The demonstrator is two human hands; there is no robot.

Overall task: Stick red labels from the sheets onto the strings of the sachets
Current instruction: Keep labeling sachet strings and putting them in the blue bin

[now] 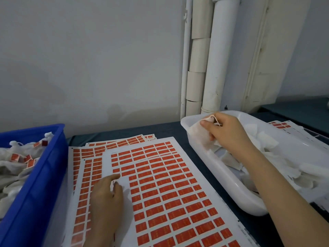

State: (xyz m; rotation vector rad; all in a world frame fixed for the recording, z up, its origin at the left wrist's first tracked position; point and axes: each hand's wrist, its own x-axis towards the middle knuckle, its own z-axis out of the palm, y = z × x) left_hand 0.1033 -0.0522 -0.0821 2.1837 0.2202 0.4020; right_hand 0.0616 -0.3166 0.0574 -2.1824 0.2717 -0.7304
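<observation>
The pale wall (pixel 89 59) fills the upper half of your view, with white pipes (pixel 219 59) running down it at the right. Below it lies the dark surface (pixel 199 157). Overlapping sheets (pixel 178 193) of red labels (pixel 156 184) cover its middle, and the top sheet has a bare white patch at its left side.

The blue crate (pixel 41 175) stands at the left of the sheets and holds labelled sachets (pixel 10 168) with red tags on them. The white tray (pixel 222 179) stands at the right, angled across the surface, with a heap of plain sachets (pixel 267 143) inside. Another label sheet (pixel 283 125) shows beyond its far rim.

Your right grip (pixel 229 134) reaches over the near end of the tray and is closed around one sachet (pixel 199 134), held at its gathered top above the tray's end. The string (pixel 216 120) of that sachet loops over your fingers.

Your left grip (pixel 105 195) rests on the top sheet at the bare patch, forefinger tip touching the edge of a label row and thumb just beside it. You cannot tell whether it pinches a label.
</observation>
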